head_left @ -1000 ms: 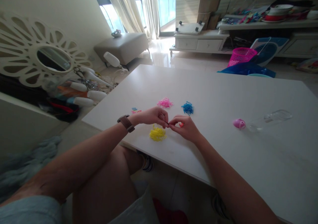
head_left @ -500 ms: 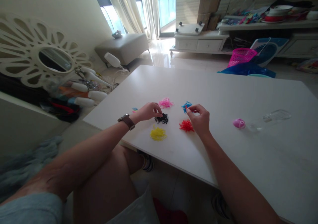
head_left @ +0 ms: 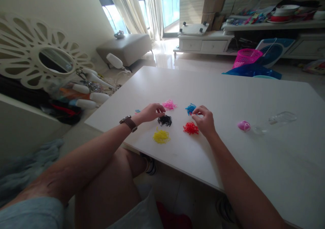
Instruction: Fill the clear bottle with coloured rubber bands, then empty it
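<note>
On the white table [head_left: 228,97] lie small piles of coloured rubber bands: pink bands [head_left: 169,105], black bands [head_left: 165,120], yellow bands [head_left: 161,136], blue bands [head_left: 190,108] and red bands [head_left: 191,128]. My left hand [head_left: 152,112], with a brown watch on its wrist, hovers just over the black pile. Its fingers are curled with the tips close together; anything between them is too small to make out. Between the blue and red piles, my right hand [head_left: 205,120] pinches a red rubber band [head_left: 191,113] between thumb and forefinger.
A few loose bands [head_left: 137,111] lie left of my left hand. To the right are a purple object [head_left: 244,126] and a clear bottle-shaped item [head_left: 283,118] on its side. Beyond the table stand a pink basket [head_left: 247,57] and a grey bench [head_left: 125,47].
My left hand has lifted slightly away from the black pile. The red band at my right fingertips has shifted a little lower, to the edge of the blue pile.
</note>
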### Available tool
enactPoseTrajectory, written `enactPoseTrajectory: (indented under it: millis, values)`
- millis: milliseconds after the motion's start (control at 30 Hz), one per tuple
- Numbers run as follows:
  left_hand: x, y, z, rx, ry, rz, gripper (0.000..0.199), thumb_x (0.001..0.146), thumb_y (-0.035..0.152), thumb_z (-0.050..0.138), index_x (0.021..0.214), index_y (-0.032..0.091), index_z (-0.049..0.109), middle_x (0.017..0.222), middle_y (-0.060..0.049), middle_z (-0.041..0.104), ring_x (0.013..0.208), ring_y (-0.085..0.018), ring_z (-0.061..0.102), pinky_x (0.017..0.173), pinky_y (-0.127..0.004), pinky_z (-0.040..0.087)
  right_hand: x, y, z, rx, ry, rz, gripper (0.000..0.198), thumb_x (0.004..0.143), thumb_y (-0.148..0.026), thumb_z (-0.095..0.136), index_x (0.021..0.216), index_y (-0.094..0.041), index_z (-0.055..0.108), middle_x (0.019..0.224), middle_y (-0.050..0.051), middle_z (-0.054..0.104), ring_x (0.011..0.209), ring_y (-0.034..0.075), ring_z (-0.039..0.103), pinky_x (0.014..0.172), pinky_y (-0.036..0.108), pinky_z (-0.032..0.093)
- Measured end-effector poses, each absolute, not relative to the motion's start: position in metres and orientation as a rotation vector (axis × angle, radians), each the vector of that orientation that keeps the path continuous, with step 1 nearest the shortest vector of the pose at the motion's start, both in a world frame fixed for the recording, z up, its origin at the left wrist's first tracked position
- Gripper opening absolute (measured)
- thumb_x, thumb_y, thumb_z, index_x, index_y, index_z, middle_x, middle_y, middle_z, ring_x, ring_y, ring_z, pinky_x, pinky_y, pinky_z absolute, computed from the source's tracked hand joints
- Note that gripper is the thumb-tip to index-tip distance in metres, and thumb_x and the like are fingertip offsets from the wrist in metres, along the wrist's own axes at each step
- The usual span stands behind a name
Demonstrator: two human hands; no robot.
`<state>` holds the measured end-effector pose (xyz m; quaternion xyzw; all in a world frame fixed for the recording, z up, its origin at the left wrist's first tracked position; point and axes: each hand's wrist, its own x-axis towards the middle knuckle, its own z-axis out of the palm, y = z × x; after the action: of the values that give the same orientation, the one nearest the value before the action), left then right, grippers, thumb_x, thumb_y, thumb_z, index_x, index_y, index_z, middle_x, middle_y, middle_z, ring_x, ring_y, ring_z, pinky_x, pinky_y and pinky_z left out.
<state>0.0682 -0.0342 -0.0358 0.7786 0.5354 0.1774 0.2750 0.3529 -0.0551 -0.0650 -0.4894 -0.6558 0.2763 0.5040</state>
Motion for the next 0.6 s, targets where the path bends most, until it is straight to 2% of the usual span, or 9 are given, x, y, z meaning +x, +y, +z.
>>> enactPoseTrajectory:
  millis: [200, 600]
  values:
    - [0.069, -0.035, -0.035, 2.069, 1.440, 0.497, 0.021, 0.083, 0.032, 0.065, 0.094, 0.017, 0.075, 0.091, -0.006, 0.073, 0.083, -0.017, 0.067, 0.074, -0.028, 0.053, 0.358, -0.052, -0.069, -1.200, -1.873, 0.599, 0.013, 0.068, -0.020, 0.057, 0.058, -0.023, 0.050, 0.078, 0.004, 0.061, 0.086, 0.024, 0.056, 0.082, 0.039, 0.044]
    - [0.063, -0.034, -0.033, 2.058, 1.451, 0.495, 0.024, 0.081, 0.033, 0.063, 0.095, 0.017, 0.075, 0.093, -0.006, 0.073, 0.085, -0.018, 0.066, 0.076, -0.029, 0.052, 0.366, -0.052, -0.068, -1.265, -2.240, 0.546, 0.016, 0.069, -0.018, 0.054, 0.053, -0.022, 0.050, 0.076, 0.003, 0.061, 0.082, 0.021, 0.052, 0.075, 0.034, 0.038]
